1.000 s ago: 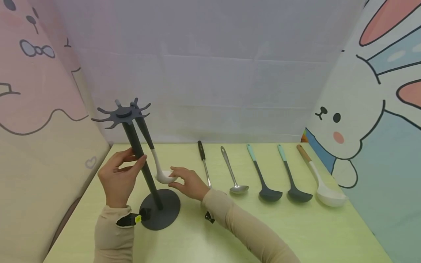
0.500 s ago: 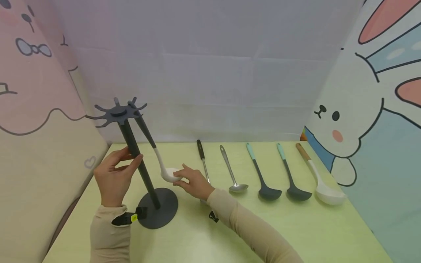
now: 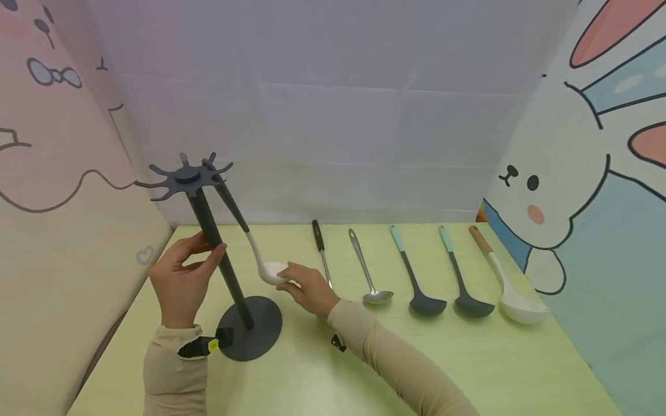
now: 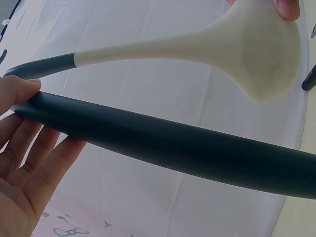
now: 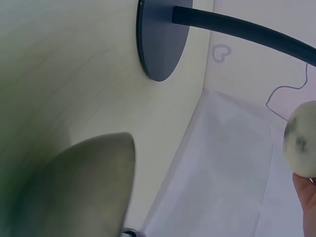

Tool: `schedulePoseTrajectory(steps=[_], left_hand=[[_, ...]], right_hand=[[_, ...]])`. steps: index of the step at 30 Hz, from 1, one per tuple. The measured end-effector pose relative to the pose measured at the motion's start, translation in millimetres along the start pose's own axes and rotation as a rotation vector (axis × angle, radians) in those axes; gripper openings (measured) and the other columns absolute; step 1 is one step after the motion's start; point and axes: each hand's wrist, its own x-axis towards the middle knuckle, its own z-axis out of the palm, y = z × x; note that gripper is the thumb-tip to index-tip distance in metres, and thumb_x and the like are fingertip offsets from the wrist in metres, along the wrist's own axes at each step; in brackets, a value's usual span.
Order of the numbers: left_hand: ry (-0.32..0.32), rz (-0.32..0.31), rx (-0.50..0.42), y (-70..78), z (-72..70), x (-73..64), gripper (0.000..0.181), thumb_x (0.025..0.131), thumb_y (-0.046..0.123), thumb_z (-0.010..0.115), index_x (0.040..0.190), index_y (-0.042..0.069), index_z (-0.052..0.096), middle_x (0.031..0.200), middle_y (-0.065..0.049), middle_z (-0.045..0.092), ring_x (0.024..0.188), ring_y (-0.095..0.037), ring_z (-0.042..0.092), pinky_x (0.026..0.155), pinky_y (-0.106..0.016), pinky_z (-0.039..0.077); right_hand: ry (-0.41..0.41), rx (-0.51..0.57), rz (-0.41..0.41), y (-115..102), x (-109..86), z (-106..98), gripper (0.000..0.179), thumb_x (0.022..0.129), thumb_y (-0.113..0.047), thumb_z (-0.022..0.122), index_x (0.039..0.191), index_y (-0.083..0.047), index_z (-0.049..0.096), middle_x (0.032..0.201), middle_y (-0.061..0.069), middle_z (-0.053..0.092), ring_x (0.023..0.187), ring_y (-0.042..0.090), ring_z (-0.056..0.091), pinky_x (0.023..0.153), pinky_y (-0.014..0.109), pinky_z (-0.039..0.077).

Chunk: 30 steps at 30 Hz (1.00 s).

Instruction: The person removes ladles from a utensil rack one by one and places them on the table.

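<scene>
A dark grey utensil stand (image 3: 239, 296) with a ring of hooks on top is on the left of the table. My left hand (image 3: 179, 283) pinches its pole between thumb and fingers, well above the round base. From one of the hooks hangs a white ladle (image 3: 268, 273) with a dark handle. Its bowl is pulled out to the right of the pole, slanting the handle. My right hand (image 3: 309, 289) pinches the bowl's rim. In the left wrist view the bowl (image 4: 269, 54) shows its underside, with fingertips (image 4: 287, 7) at its edge. The right wrist view catches only part of it.
To the right lie a black-handled metal utensil (image 3: 318, 237) partly behind the right hand, a steel ladle (image 3: 376, 297), two grey ladles (image 3: 426, 305) (image 3: 472, 306) with mint handles, and a white ladle (image 3: 522, 307) with a wooden-coloured handle. A fabric backdrop (image 3: 333, 144) stands behind the table.
My right hand has drawn the ladle's bowl to the right and slightly up, away from the pole. The stand has shifted a little left with my left hand, which keeps its grip.
</scene>
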Motion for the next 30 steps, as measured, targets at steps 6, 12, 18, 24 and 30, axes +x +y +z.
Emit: schedulePoseTrajectory(steps=[6, 12, 18, 24, 30], left_hand=[[-0.001, -0.004, -0.007, 0.3, 0.4, -0.6, 0.034, 0.074, -0.012, 0.081, 0.106, -0.006, 0.074, 0.091, 0.007, 0.073, 0.081, -0.001, 0.068, 0.067, -0.011, 0.053], [-0.003, -0.01, -0.014, -1.1, 0.2, -1.9, 0.035, 0.073, -0.013, 0.08, 0.107, -0.006, 0.074, 0.092, 0.007, 0.072, 0.081, -0.001, 0.067, 0.066, -0.011, 0.052], [-0.004, 0.022, -0.01, -1.5, 0.4, -2.1, 0.035, 0.072, -0.014, 0.08, 0.106, -0.006, 0.075, 0.093, 0.008, 0.073, 0.082, 0.0, 0.068, 0.066, -0.011, 0.053], [0.002, 0.01, -0.014, -1.8, 0.3, -2.4, 0.035, 0.073, -0.013, 0.081, 0.107, -0.006, 0.075, 0.092, 0.007, 0.073, 0.082, 0.0, 0.067, 0.067, -0.011, 0.052], [0.008, -0.008, -0.016, -2.4, 0.4, -3.6, 0.036, 0.073, -0.013, 0.081, 0.107, -0.006, 0.075, 0.091, 0.007, 0.073, 0.082, -0.001, 0.067, 0.066, -0.011, 0.052]], right_hand=[[0.071, -0.06, -0.036, 4.2, -0.5, -0.6, 0.022, 0.084, -0.005, 0.076, 0.103, 0.001, 0.068, 0.102, 0.013, 0.07, 0.108, 0.036, 0.067, 0.105, 0.032, 0.044], [0.125, -0.101, -0.075, 8.7, 0.0, -1.7, 0.021, 0.083, -0.003, 0.076, 0.101, 0.003, 0.067, 0.098, 0.013, 0.07, 0.096, 0.028, 0.07, 0.107, 0.032, 0.041], [0.154, -0.151, -0.038, 12.0, 0.9, -7.1, 0.019, 0.083, -0.001, 0.076, 0.1, 0.002, 0.068, 0.097, 0.012, 0.071, 0.096, 0.028, 0.07, 0.107, 0.035, 0.042], [0.159, -0.189, -0.038, 13.4, 2.2, -13.7, 0.018, 0.084, 0.0, 0.075, 0.1, 0.002, 0.067, 0.097, 0.013, 0.07, 0.097, 0.03, 0.069, 0.106, 0.038, 0.043], [0.145, -0.164, -0.045, 15.1, 3.4, -20.4, 0.018, 0.083, 0.0, 0.076, 0.099, 0.003, 0.066, 0.096, 0.013, 0.07, 0.096, 0.03, 0.069, 0.106, 0.038, 0.044]])
